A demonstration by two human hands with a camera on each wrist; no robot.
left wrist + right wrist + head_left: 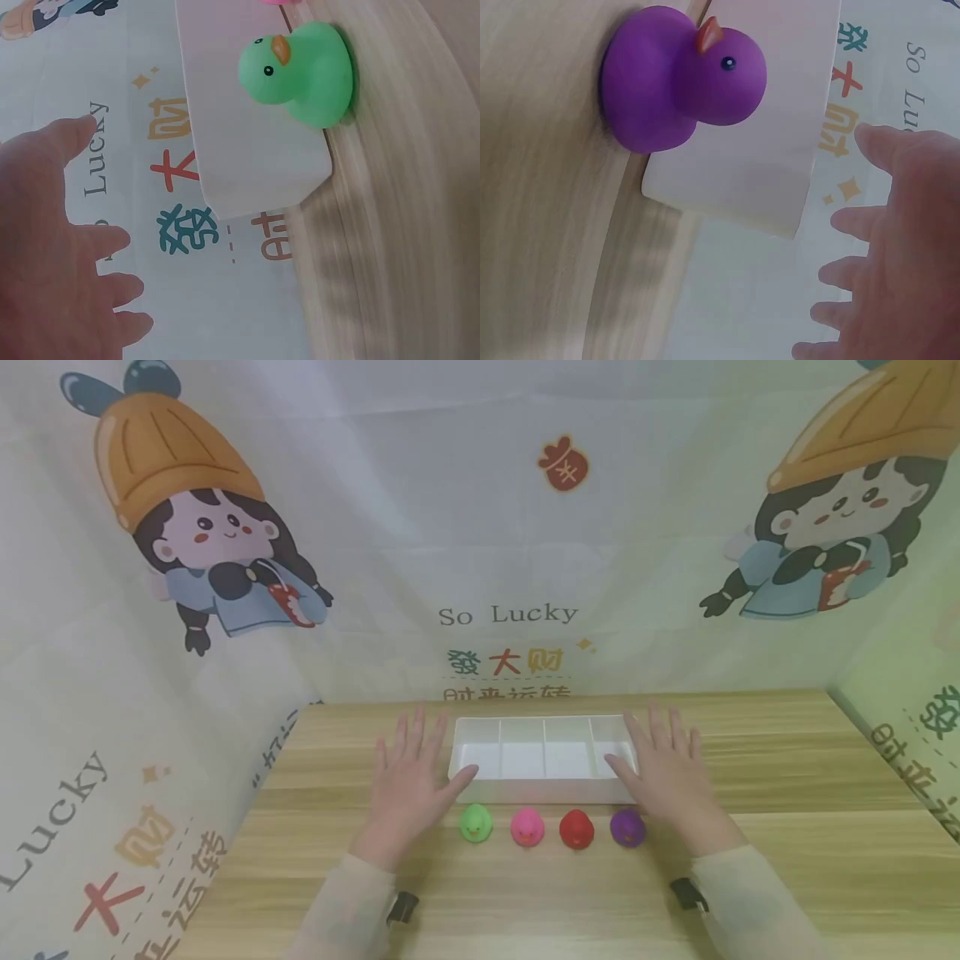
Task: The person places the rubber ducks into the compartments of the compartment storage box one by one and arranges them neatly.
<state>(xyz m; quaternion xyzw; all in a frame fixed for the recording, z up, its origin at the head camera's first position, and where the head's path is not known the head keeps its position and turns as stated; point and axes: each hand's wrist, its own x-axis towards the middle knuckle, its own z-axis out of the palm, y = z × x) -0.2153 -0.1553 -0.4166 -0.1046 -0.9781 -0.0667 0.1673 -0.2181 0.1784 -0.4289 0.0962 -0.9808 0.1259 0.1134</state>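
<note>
A white tray (pixel 540 790) with several compartments in a row lies near the back of the table. In front of it stand rubber ducks in a line: green (pixel 476 823), pink (pixel 527 827), red (pixel 577 829) and purple (pixel 627 827). My left hand (pixel 408 785) is spread by the tray's left end, its thumb overlapping the corner in the head view. At the right end my right hand (pixel 670 777) spreads its fingers likewise, thumb over that corner. Neither hand holds anything. The green duck (pixel 300 75) shows in the left wrist view, the purple duck (pixel 679 79) in the right.
The wooden table (pixel 525 902) ends at a printed cloth backdrop (pixel 480 527), which hangs behind it and along both sides. A black strap piece (pixel 402 907) sits at the left wrist, another black piece (pixel 686 893) at the right.
</note>
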